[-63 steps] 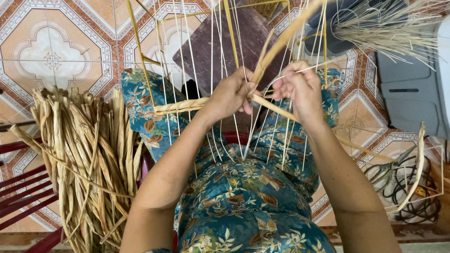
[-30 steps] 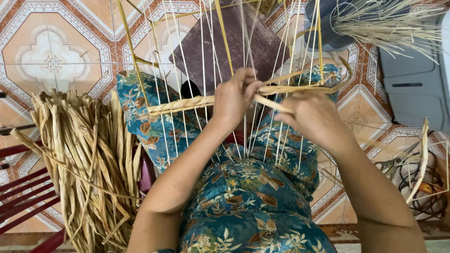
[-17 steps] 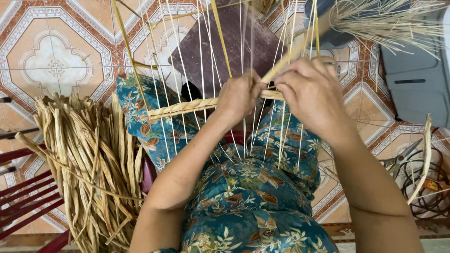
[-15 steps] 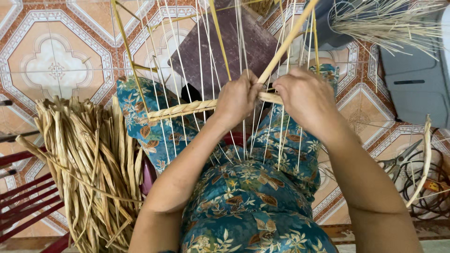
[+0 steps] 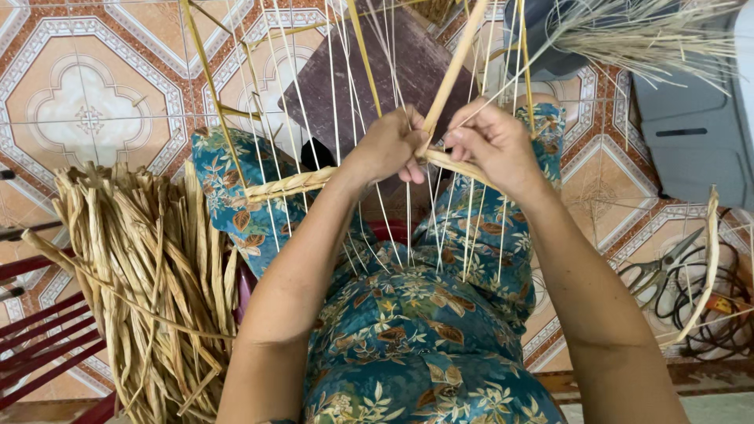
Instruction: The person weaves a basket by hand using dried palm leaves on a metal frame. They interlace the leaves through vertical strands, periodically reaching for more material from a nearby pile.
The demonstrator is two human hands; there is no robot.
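A bundle of dried leaves [image 5: 145, 290] lies on the tiled floor [image 5: 86, 118] at far left. A braided row [image 5: 287, 185] runs across thin upright strands [image 5: 338, 94] to the left hand [image 5: 386, 148], which is closed, pinching a flat strip [image 5: 454, 67] that rises between the strands. Just beside it, the right hand [image 5: 493, 145] is curled shut on the same strip's lower part. Scissors [image 5: 658, 267] lie on the floor at far right.
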